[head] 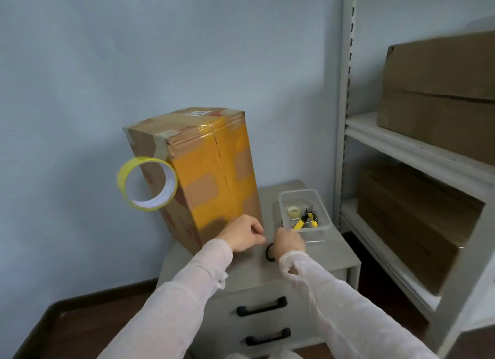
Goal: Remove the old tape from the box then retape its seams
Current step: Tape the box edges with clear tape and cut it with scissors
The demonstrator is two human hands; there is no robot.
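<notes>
A tall cardboard box stands upright on a grey drawer cabinet. Its front face is covered in patchy yellow old tape, with a split seam down the middle. A yellow tape roll hangs stuck to the box's left edge. My left hand is at the box's lower right corner, fingertips pinched together on the tape edge there. My right hand sits just to its right above the cabinet top with its fingers curled; nothing shows in it.
A clear plastic tray on the cabinet holds a small clear tape roll and a yellow cutter. A black ring lies by my right wrist. A grey shelf rack with cardboard boxes stands at the right.
</notes>
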